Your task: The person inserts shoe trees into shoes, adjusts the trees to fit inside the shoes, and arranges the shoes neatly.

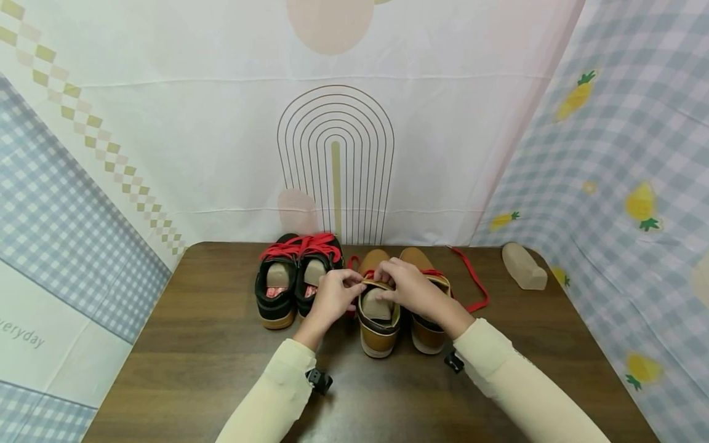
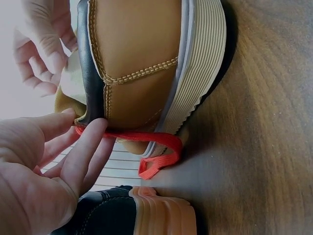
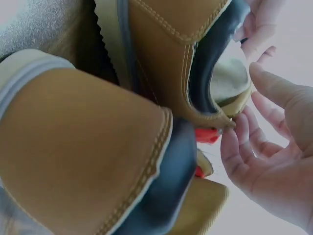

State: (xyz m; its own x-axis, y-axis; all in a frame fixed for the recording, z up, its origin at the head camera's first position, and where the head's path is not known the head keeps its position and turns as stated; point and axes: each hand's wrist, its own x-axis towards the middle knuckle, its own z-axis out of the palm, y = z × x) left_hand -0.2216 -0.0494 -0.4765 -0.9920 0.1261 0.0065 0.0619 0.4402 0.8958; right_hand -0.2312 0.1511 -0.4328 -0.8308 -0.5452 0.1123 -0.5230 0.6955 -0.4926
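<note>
A tan leather shoe with a black padded collar and pale ribbed sole point(image 1: 379, 332) stands upright on the brown wood-grain table point(image 1: 205, 363), heel toward the wearer, toe at 12 o'clock. The left hand point(image 1: 335, 294), at its 10 o'clock, pinches the collar's front edge between thumb and fingertips, beside a flat red lace point(image 2: 168, 142). The right hand point(image 1: 408, 287), at 1 o'clock, touches the opposite edge with bent fingers, its thumb apart; whether it grips cannot be told. A rounded beige insert point(image 1: 378, 304) sits inside the shoe. A matching tan shoe point(image 1: 428, 337) stands just beside at 3 o'clock. Black shoes with red laces point(image 1: 303, 296) stand near 10 o'clock; a loose beige block point(image 1: 523, 267) lies well apart, toward 2 o'clock.
</note>
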